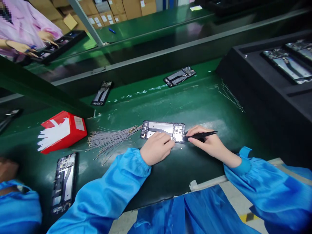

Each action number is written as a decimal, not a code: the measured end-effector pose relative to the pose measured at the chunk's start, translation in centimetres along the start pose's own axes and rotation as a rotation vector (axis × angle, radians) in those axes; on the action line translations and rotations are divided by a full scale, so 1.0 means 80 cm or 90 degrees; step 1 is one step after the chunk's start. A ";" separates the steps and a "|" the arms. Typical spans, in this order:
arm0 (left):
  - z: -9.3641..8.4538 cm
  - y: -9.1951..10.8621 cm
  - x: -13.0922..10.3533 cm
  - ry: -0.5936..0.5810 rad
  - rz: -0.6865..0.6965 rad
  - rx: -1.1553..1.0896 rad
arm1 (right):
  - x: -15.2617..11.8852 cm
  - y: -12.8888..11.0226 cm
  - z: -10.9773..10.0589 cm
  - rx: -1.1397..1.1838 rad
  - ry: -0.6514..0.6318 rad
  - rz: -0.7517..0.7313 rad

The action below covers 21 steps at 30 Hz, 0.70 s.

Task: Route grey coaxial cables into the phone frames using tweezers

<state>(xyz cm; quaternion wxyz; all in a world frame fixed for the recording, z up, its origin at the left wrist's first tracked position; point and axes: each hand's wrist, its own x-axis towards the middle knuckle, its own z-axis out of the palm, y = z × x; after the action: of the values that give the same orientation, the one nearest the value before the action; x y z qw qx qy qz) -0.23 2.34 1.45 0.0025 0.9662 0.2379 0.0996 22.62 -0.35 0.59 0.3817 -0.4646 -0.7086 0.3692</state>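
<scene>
An opened phone (161,125) lies flat on the green bench, its metal frame and circuit board showing. My left hand (158,148) rests over its near edge, fingers curled on it and holding it down. At the phone's right end my right hand (206,139) pinches a pair of black tweezers (207,134), whose tips are hidden by the fingers beside the board. Left of the phone lies a fanned bundle of thin grey cables (113,140), its gold ends touching or close to the phone's left edge.
More opened phones (179,76) lie about the bench, one (64,182) at the near left. A red box (75,130) with white strips stands left. Loose wires (229,94) lie near a black tray (258,84) of phones. A co-worker's sleeve (19,204) shows left; another person (31,29) works opposite.
</scene>
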 end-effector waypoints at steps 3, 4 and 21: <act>0.007 0.007 0.007 0.016 -0.032 0.001 | 0.001 -0.002 0.000 0.007 -0.006 0.003; 0.009 0.008 0.008 0.023 -0.040 0.003 | 0.001 -0.003 0.000 0.010 -0.010 0.004; 0.006 0.012 0.012 0.074 -0.040 0.045 | 0.004 -0.007 0.000 0.013 -0.037 0.016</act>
<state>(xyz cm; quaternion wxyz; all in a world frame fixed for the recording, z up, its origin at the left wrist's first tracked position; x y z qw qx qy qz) 1.12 1.96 1.17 -0.0424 0.9502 0.2715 0.1472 22.35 -0.22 1.14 0.3614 -0.4584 -0.7097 0.3945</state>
